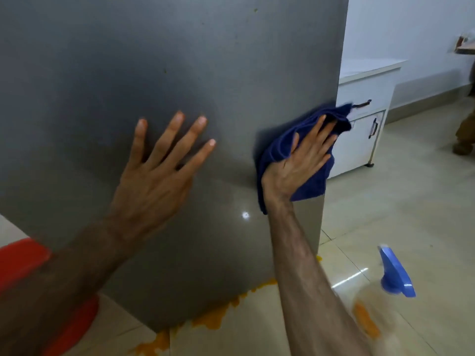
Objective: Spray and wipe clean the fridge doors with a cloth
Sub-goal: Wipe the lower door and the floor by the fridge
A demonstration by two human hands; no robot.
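The grey fridge door [128, 60] fills most of the view. My left hand [159, 170] lies flat on it with fingers spread and straight. My right hand [298, 160] presses a dark blue cloth [318, 181] against the door near its right edge, fingers straight over the cloth. A spray bottle with a blue trigger head [393, 276] stands on the floor at the lower right, blurred.
A white cabinet [359, 98] with dark handles stands right of the fridge. Orange stains [213, 317] run along the tiled floor at the fridge base. A red object [20, 258] sits at the lower left. A person's foot [462, 145] shows at the right edge.
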